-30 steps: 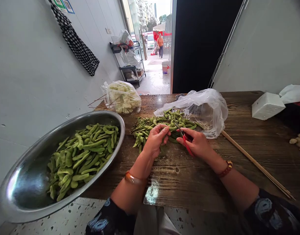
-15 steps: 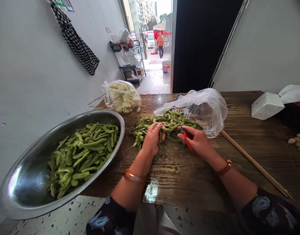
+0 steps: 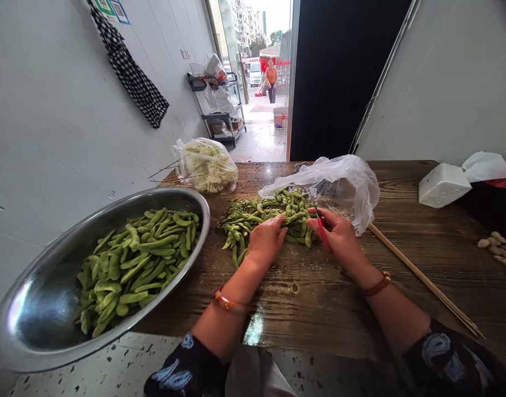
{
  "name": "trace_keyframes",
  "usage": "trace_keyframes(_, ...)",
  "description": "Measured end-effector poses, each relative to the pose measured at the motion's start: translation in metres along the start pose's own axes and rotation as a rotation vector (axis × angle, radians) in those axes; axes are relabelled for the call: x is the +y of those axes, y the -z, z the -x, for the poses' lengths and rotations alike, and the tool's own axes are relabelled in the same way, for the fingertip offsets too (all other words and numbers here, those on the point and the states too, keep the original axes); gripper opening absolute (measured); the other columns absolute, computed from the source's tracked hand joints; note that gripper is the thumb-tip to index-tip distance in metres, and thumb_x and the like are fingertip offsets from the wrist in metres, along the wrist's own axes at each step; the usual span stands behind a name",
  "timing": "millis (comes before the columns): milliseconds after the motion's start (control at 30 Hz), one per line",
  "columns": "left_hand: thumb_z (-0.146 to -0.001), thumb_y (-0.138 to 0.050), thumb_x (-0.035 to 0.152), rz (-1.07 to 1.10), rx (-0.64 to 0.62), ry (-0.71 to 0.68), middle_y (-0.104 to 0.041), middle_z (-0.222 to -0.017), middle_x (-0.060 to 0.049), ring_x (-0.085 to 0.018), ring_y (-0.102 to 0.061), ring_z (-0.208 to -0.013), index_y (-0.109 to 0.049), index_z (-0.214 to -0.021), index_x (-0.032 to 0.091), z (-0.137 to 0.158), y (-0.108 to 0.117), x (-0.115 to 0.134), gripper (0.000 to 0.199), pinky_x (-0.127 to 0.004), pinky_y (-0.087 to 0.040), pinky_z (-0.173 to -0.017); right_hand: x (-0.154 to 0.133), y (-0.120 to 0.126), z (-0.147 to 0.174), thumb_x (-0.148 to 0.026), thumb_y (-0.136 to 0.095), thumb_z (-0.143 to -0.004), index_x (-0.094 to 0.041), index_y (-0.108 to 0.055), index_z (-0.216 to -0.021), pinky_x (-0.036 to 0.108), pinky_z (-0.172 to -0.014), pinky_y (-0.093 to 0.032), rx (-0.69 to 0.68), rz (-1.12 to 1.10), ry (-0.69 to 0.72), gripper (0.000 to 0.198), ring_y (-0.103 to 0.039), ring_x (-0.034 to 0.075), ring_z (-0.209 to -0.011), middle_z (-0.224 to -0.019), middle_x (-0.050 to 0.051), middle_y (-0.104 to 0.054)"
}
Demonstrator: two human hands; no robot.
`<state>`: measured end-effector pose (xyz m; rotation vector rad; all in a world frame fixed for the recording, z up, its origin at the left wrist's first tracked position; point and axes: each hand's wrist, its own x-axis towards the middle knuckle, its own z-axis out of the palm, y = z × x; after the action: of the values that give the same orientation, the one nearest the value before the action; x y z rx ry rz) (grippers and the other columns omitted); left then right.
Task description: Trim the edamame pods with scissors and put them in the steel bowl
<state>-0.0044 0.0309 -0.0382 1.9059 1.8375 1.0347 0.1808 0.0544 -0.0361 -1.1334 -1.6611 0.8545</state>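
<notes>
A loose pile of green edamame pods (image 3: 292,209) lies on the wooden table, with small stem trimmings at its left side. My left hand (image 3: 267,240) reaches into the near side of this pile, fingers curled together at the pods; what lies between the fingertips is hidden. Red-handled scissors (image 3: 322,231) sit in my right hand (image 3: 339,237), their blades pointing away toward the pile's right part. To the left, a large steel basin (image 3: 42,275) holds many more edamame pods (image 3: 141,270).
A clear plastic bag (image 3: 356,182) lies crumpled behind the pile. Thin wooden skewers (image 3: 426,278) rest at the right, with a white tissue box (image 3: 443,184) and peanuts (image 3: 501,248) farther over. A bag of cauliflower (image 3: 209,168) stands behind the basin. A person (image 3: 272,80) is outside the doorway.
My left hand has moved slightly right and turned over, knuckles up, into the pods; the pod it held is no longer visible. The scissors have shifted a little right with my right hand.
</notes>
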Motion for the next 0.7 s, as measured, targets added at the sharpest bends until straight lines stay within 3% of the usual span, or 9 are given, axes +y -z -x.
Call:
trace_keyframes(167, -0.087, -0.05, 0.026, -0.141, -0.033, -0.049, -0.064, -0.081, -0.007, -0.02, -0.057, -0.075, -0.063, -0.078, 0.022, -0.003, -0.001, -0.003, 0.016, -0.026, -0.034, -0.066, 0.001, -0.001, 0.001, -0.055, -0.062, -0.079, -0.016, -0.067, -0.111, 0.028, -0.063, -0.049, -0.012, 0.012, -0.003, 0.051, -0.06, 0.017, -0.069, -0.079, 0.004, -0.068)
trace_keyframes(333, -0.085, -0.052, 0.023, 0.112, -0.006, -0.121, -0.061, -0.071, -0.001, -0.015, -0.053, -0.069, -0.062, -0.075, 0.019, -0.006, 0.005, -0.005, 0.015, -0.023, -0.035, -0.067, 0.003, 0.0, -0.001, -0.054, -0.064, -0.076, -0.015, -0.067, -0.111, 0.028, -0.062, -0.048, 0.043, 0.033, -0.019, 0.052, -0.059, 0.016, -0.068, -0.078, 0.003, -0.067)
trace_keyframes(533, -0.082, -0.055, 0.022, 0.274, -0.108, -0.189, -0.062, -0.072, -0.001, -0.015, -0.053, -0.07, -0.064, -0.073, 0.019, 0.0, 0.007, 0.005, 0.013, -0.023, -0.037, -0.069, -0.002, 0.001, -0.004, -0.049, -0.071, -0.069, -0.016, -0.06, -0.122, 0.022, -0.046, -0.042, 0.108, -0.317, -0.224, 0.064, -0.055, 0.012, -0.056, -0.072, 0.0, -0.063)
trace_keyframes(700, -0.081, -0.055, 0.021, 0.28, -0.147, -0.184, -0.063, -0.074, -0.001, -0.015, -0.054, -0.07, -0.065, -0.073, 0.02, 0.002, 0.008, 0.011, 0.013, -0.024, -0.037, -0.07, -0.005, -0.001, -0.003, -0.042, -0.077, -0.064, -0.018, -0.06, -0.119, 0.019, -0.042, -0.042, 0.046, -0.427, -0.259, 0.062, -0.054, 0.009, -0.053, -0.07, -0.003, -0.06)
